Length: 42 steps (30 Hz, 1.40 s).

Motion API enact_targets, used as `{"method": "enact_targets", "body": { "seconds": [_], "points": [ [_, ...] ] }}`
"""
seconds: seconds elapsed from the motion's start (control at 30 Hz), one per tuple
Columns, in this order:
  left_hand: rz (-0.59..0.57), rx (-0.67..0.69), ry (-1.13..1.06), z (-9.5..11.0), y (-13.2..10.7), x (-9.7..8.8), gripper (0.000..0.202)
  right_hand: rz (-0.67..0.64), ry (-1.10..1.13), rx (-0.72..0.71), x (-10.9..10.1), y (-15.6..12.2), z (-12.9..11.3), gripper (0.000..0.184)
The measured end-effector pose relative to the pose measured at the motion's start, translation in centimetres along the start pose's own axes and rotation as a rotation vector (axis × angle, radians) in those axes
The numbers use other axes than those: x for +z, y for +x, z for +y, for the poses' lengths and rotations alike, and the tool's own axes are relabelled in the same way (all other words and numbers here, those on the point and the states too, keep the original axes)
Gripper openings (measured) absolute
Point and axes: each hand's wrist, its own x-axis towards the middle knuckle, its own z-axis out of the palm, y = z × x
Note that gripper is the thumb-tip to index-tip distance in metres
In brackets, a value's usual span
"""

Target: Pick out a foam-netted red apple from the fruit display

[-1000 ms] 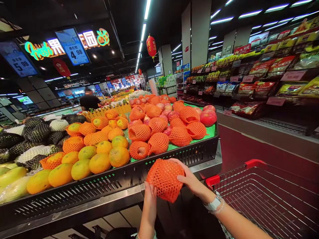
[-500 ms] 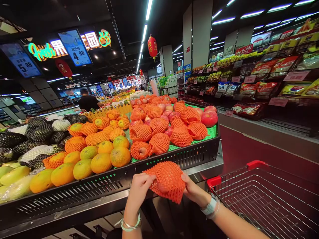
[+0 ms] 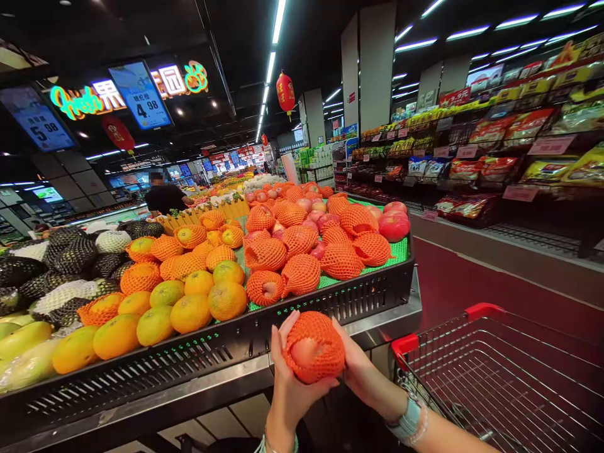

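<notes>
Between my two hands is an apple point(image 3: 309, 352) in an orange-red foam net, held up just in front of the fruit stand's edge. Bare apple skin shows through a gap in the net on the side toward me. My left hand point(image 3: 293, 390) cups it from the left and below, its thumb along the underside. From the right, my right hand point(image 3: 361, 368) closes against it, the fingers partly hidden behind the fruit. Beyond them, several netted apples point(image 3: 302, 274) lie heaped on green matting in a black crate point(image 3: 349, 305).
Left of the apples sit oranges point(image 3: 191, 311), some netted, then dark-netted fruit point(image 3: 70, 251). A shopping cart point(image 3: 472, 321) with red corners stands at my right. Shelves of packaged food point(image 3: 491, 170) line the aisle's far side. A person in black point(image 3: 163, 192) stands further back.
The netted apple has turned, and its loose net end no longer hangs down. My left hand has shifted from pinching the net's edge to cupping the fruit from below.
</notes>
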Motion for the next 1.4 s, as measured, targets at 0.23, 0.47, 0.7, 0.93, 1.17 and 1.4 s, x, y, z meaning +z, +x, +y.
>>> {"method": "enact_targets", "body": {
  "seconds": [0.23,0.47,0.7,0.93,1.17,1.4],
  "points": [
    [0.013,0.093,0.275,0.4,-1.0,1.6,0.12,0.249,-0.132,-0.086,-0.4,1.3,0.6,0.068],
    [0.163,-0.014,0.271,-0.2,-1.9,3.4,0.108,0.333,-0.356,-0.169,-1.5,2.6,0.2,0.065],
    [0.331,-0.26,0.071,-0.9,-3.6,4.6,0.117,0.286,-0.711,-0.303,-2.8,2.4,-2.3,0.064],
    [0.333,-0.619,-0.492,0.2,-3.9,6.6,0.141,0.29,-1.02,-0.48,-2.8,0.9,-3.3,0.045],
    [0.618,-0.725,-0.831,0.9,-4.5,5.9,0.11,0.244,-1.274,-0.85,-1.3,-1.2,-4.8,0.061],
    [0.485,-0.737,-0.808,2.7,-3.0,2.7,0.114,-0.468,-1.816,-0.628,1.5,-2.5,-5.0,0.083]
  ]
}}
